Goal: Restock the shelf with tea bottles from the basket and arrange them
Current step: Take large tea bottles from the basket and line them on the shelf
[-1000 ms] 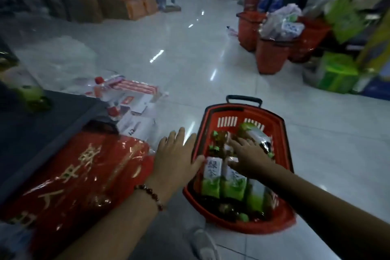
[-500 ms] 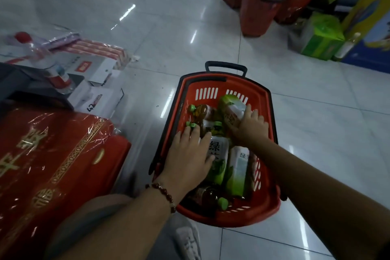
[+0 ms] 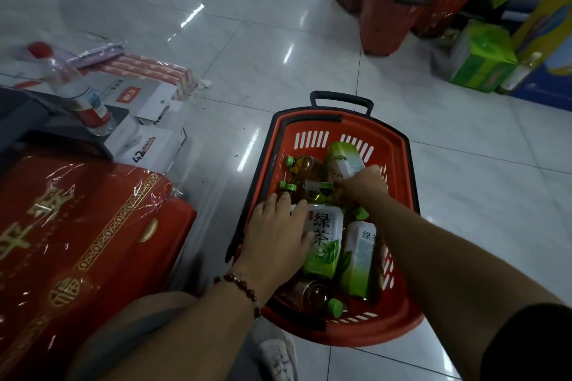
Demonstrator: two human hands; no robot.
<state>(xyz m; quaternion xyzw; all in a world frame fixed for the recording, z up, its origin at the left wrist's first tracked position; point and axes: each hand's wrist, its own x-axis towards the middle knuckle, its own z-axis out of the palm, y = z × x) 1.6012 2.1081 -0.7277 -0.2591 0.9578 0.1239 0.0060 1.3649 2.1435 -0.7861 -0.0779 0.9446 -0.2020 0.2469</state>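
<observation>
A red basket (image 3: 399,170) with a black rim and a black handle at its far end sits on the glossy tiled floor (image 3: 247,40), a little right of the frame's centre. Inside it tea bottles lie on their sides in a loose heap, green caps pointing various ways.

The left hand (image 3: 278,238), a beaded bracelet (image 3: 244,288) on its wrist, reaches into the near left part of the basket. Its fingers are spread and laid over the upper end of a green-labelled tea bottle (image 3: 323,241) printed with large characters; the thumb lies along the label's left side. Whether the grip has closed round the bottle or merely rests on it cannot be told.

The right hand (image 3: 363,185) reaches deeper, toward the basket's far right side. Its fingers curl down over the lower end of another green-labelled bottle (image 3: 342,158) that lies tilted against the far wall, so the grip grasps that bottle.

Between the hands lie two amber bottles (image 3: 305,164) with green caps. Another labelled bottle (image 3: 359,257) lies just right of the one under the left hand, and one more amber bottle (image 3: 312,294) lies across the near end.

At lower left stands a red gift box (image 3: 77,241) in clear wrap with gold characters. Above it are white cartons (image 3: 148,145) and a clear water bottle (image 3: 74,86) with a red cap. More red baskets (image 3: 390,18) stand at upper right, next to a green carton (image 3: 479,59).
</observation>
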